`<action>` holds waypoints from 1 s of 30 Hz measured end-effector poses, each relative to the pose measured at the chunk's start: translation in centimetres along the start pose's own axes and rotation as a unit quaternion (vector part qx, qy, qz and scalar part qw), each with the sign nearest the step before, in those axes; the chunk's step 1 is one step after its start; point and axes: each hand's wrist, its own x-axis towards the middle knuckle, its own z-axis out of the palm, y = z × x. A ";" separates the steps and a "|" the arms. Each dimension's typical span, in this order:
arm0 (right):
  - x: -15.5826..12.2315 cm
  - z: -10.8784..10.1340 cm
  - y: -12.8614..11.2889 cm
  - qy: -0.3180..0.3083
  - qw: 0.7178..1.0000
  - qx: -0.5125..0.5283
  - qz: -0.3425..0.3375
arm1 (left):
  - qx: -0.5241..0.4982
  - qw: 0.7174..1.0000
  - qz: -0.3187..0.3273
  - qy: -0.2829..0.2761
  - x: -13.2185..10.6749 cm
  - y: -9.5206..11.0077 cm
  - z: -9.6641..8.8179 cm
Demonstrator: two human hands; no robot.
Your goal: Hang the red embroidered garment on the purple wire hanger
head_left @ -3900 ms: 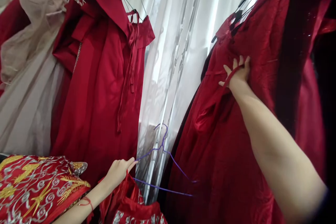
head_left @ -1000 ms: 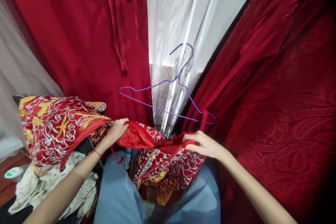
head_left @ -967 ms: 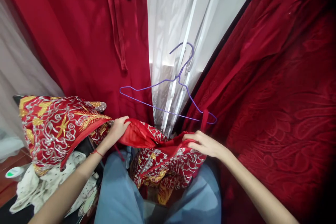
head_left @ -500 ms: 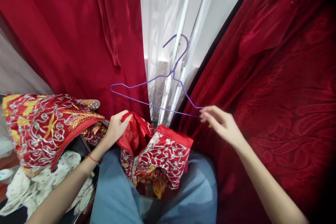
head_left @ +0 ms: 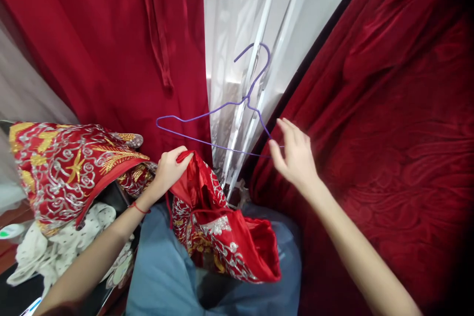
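Note:
My left hand (head_left: 168, 170) is closed on the top edge of a red garment with silver and gold embroidery (head_left: 225, 237), which hangs down over my lap in blue jeans (head_left: 159, 266). A purple wire hanger (head_left: 207, 116) hangs in the air above the garment, hook up. My right hand (head_left: 296, 158) is at the hanger's right end, with the wire between thumb and loosely raised fingers. No part of the garment is on the hanger.
A second red embroidered garment (head_left: 62, 168) lies on the left over a white dotted cloth (head_left: 55, 252). A bright red dress (head_left: 111, 34) hangs at the left and a dark red patterned dress (head_left: 388, 108) at the right. A white curtain (head_left: 237, 10) hangs between them.
My right hand let go of the garment's strap and edge and rose to the hanger's right end. The strap came off the hanger and the garment's right side dropped onto my lap.

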 end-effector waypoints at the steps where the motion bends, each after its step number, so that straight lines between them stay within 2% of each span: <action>1: 0.0 0.2 -1.4 0.005 1.000 -0.019 -0.021 | 0.026 1.000 -0.004 0.001 0.1 0.1 -0.1; 2: 0.1 0.3 -2.5 0.005 0.999 -0.037 -0.022 | 0.054 0.999 -0.007 0.000 0.1 0.3 -0.2; 4: 0.7 0.8 -3.4 -0.028 0.998 -0.048 0.025 | 0.113 0.993 -0.017 -0.007 0.2 0.5 -0.5; 6: 1.3 1.1 -3.0 -0.099 0.992 -0.023 0.079 | 0.191 0.981 -0.040 -0.021 0.2 0.5 -0.9; 8: 1.3 1.0 -1.9 -0.146 0.984 -0.009 0.101 | 0.284 0.956 -0.069 -0.039 0.4 0.2 -1.3; 12: 0.1 -1.0 -0.3 -0.108 0.990 -0.079 0.053 | 0.411 0.904 -0.097 -0.068 1.5 -0.2 -1.7; 16: -0.7 -4.1 0.8 -0.099 0.984 -0.146 -0.017 | 0.414 0.900 -0.098 -0.092 4.0 0.2 -2.4; 18: -0.6 -4.9 1.1 -0.090 0.978 -0.187 -0.035 | 0.417 0.897 -0.104 -0.097 5.5 0.6 -3.2; 22: -0.3 -4.8 1.1 -0.075 0.963 -0.258 -0.038 | 0.437 0.891 -0.097 -0.077 7.5 2.0 -5.1; 27: -0.5 -4.1 0.9 -0.083 0.960 -0.265 -0.023 | 0.409 0.910 -0.049 -0.052 7.5 4.8 -7.1; 30: -0.5 -4.3 1.0 -0.081 0.961 -0.265 -0.024 | 0.410 0.910 -0.034 -0.048 7.7 5.1 -7.7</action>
